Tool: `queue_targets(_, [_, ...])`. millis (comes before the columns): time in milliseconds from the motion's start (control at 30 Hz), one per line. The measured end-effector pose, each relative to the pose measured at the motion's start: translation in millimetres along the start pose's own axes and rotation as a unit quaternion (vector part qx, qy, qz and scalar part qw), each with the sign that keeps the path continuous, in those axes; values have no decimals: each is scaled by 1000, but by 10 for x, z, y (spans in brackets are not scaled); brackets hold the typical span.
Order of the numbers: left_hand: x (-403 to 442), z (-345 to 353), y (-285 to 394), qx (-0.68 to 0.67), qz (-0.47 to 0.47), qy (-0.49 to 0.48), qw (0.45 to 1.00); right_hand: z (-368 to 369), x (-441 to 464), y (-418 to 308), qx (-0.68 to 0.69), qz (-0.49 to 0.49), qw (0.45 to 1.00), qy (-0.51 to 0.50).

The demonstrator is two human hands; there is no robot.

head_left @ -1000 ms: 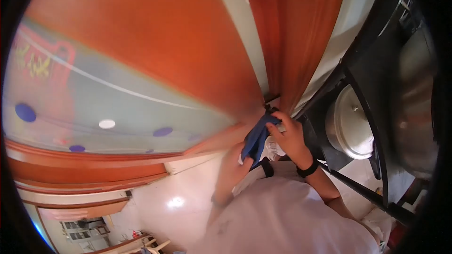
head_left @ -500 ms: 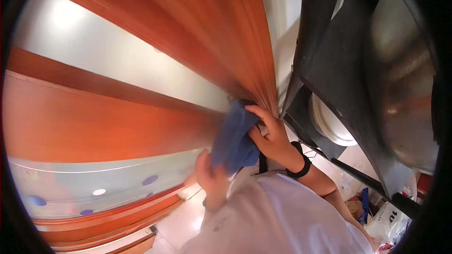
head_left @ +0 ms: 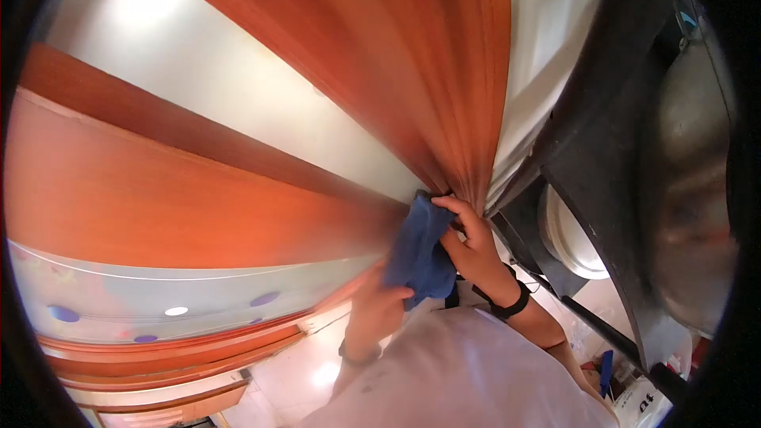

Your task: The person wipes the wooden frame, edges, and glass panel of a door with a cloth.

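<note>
The soft blue fabric cloth (head_left: 420, 252) is between both hands, beside the reddish-brown wooden panel (head_left: 476, 123). The left hand (head_left: 376, 314) has a closed grip on its lower edge; the right hand (head_left: 478, 252) pinches the upper side, seemingly spacing the holds to spread the fabric.

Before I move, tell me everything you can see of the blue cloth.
The blue cloth is plain, deep blue and looks like soft, pliable fabric, with creases where it bends. It is held up in front of the person's light shirt, its upper end near the reddish-brown wood; whether they touch is unclear. The left hand grips its lower left side, the right hand its upper right. Something dark shows at its top, too blurred to identify.
</note>
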State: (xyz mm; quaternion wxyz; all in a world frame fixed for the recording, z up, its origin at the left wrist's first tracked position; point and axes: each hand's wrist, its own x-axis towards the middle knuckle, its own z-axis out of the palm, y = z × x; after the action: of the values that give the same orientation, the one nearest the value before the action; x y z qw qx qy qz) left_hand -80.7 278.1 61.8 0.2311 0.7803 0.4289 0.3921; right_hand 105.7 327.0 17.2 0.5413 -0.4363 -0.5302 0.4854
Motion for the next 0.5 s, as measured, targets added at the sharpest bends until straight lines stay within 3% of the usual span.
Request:
queue_targets(233, [-46, -55, 54, -36, -70, -96, 992, 96, 128, 45, 53, 68, 996, -20])
queue_targets(333, [-60, 27, 87, -13, -24, -4, 1000, 161, 156, -37, 92, 78, 992, -23])
queue_targets(433, [-233, -179, -43, 50, -70, -4, 996, 195, 131, -166, 120, 76, 989, -28])
queue_targets(467, [-184, -198, -88, 73, 14, 95, 993, 239, 124, -283, 96, 46, 994, -23])
queue_targets(500, [-178, -208, -142, 49, 16, 153, 987, 281, 120, -339, 71, 16, 997, -18])
